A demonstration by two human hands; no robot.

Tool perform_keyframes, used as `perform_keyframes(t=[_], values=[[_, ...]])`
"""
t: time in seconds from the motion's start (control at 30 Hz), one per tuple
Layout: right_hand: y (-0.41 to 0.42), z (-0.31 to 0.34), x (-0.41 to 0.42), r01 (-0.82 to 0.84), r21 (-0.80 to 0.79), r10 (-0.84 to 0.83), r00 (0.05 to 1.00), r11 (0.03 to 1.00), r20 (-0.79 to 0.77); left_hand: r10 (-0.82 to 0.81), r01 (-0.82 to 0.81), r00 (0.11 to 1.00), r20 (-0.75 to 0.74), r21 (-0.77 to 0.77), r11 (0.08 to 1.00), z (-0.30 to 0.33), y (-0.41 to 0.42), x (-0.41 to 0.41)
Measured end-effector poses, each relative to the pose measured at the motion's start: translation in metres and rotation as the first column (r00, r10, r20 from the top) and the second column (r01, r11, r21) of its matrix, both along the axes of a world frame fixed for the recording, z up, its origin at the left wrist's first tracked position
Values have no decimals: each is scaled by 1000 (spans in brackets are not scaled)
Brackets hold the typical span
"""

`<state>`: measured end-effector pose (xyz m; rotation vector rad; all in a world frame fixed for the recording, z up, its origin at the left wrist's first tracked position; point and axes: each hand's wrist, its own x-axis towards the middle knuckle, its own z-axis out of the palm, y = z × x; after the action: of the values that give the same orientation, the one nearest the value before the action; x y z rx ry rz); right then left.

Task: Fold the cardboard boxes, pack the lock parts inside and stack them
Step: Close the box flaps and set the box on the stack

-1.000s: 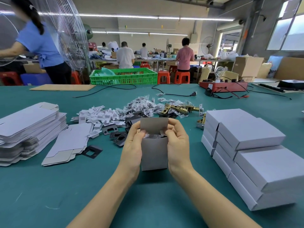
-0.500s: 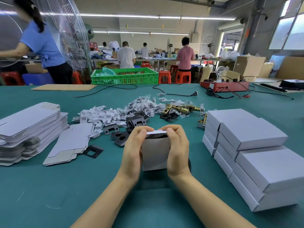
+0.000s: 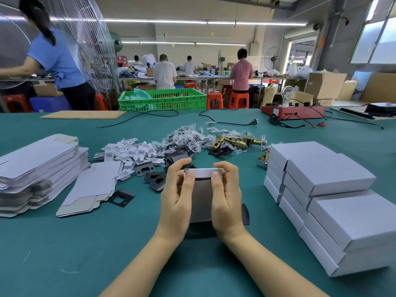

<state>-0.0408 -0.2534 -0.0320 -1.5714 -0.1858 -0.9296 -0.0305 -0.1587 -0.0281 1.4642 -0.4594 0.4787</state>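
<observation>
Cardboard box [image 3: 202, 198] stands upright on the bench [image 3: 64, 254] gripped between the left hand [image 3: 176, 195] and right hand [image 3: 227, 196], thumbs pressing its top flap nearly closed, with finished boxes [image 3: 334, 202] stacked right and many flat blanks [image 3: 36, 166] left unfolded.

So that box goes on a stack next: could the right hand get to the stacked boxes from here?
Probably yes: the stacked boxes sit just beside the right hand, with bare table between.

My only view comes from the head camera, wide-angle, looking forward and down over the green surface [image 3: 64, 243], near my hands, with the workshop stretching far behind.
</observation>
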Motion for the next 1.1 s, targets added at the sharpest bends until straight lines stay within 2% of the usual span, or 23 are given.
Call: perform_keyframes(t=[0.2, 0.47, 0.67, 0.87, 0.97, 1.1], values=[[0, -2, 2, 36, -39, -35, 999, 999, 36, 24, -32, 994, 109, 69, 997, -2, -2, 0], [1, -2, -1, 24, -17, -23, 999, 1000, 35, 13, -24, 992, 129, 83, 996, -7, 3, 3], [-3, -6, -1, 4, -81, -2, 1000, 997, 31, -13, -18, 986, 168, 181, 983, -12, 9, 8], [-8, -8, 2, -76, -121, 63, 992, 990, -110, -34, 10, 996, 87, 260, 965, -16, 12, 12], [-9, -5, 3, -77, -127, 58, 987, 989, -152, -61, 63, 998, -16, 257, 964, -16, 13, 11], [-12, 3, 7, -64, -116, 36, 973, 991, -226, 20, 0, 997, -69, 277, 961, -10, 15, 12]])
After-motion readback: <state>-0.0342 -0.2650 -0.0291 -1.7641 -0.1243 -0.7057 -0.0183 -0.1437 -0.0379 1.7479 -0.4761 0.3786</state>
